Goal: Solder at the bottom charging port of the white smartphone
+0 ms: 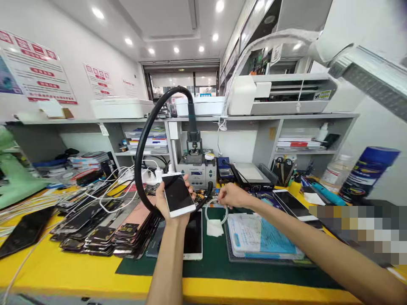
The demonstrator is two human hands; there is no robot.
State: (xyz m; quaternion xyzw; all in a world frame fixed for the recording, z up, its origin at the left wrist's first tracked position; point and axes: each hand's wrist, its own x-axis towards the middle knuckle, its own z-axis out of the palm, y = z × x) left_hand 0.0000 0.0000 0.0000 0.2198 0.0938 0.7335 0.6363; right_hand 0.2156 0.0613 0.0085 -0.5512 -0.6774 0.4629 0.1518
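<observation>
Holding a white-framed phone [178, 195] with its dark screen facing up, the left hand [162, 204] is at the middle of the view, the palm beneath and the fingers curled round the far edge, so that grip is closed on the phone. Taking this phone as the dial's centre, the right hand [234, 196] is at three o'clock, its fingertips gathered narrowly by the upper rim of a pale loop [207, 215]; whether they pinch it, I cannot tell. A small white square [215, 228] touches or overlaps the loop's lower edge. At five o'clock, partly hidden behind the left wrist, a second white-edged phone [193, 241] lies on a dark green mat [213, 269], which covers part of the yellow tabletop [79, 279]. Stacks of phone panels [133, 231] fill the space towards eight o'clock, with white cables [106, 197] tangled near nine and ten. A grey control unit [199, 180] stands just beyond the phone towards one o'clock, and a thick black hose [140, 148] arches from nine o'clock up to twelve. Towards four o'clock is a blue-and-white booklet [257, 235], partly under the right forearm; at three o'clock, farther out, lie another white-edged phone [293, 204] and, well apart, a tilted blue spray can [367, 173].
</observation>
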